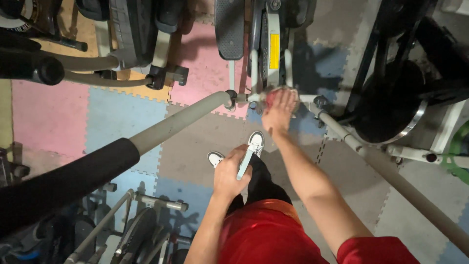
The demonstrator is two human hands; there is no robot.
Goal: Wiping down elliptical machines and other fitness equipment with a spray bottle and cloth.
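Currently my right hand point(279, 108) presses a reddish cloth point(271, 96) flat on the grey metal base joint of the exercise machine point(254, 98), fingers spread — nothing clamped. Left hand point(230, 172) is closed around a pale slim bottle-like tool point(245, 164) held over my shoes. Risk: the bunched, partly hidden cloth may snag at the pivot, or the leaning reach tips me onto the foam-tile floor point(195, 142).

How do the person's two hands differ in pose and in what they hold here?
The left hand is drawn in near the body, closed around a pale flat tool; the right hand reaches out with the arm extended to the exercise machine. The left hand grips with curled fingers; the right hand lies flatter, pressing a reddish cloth on the frame. Both are bare.
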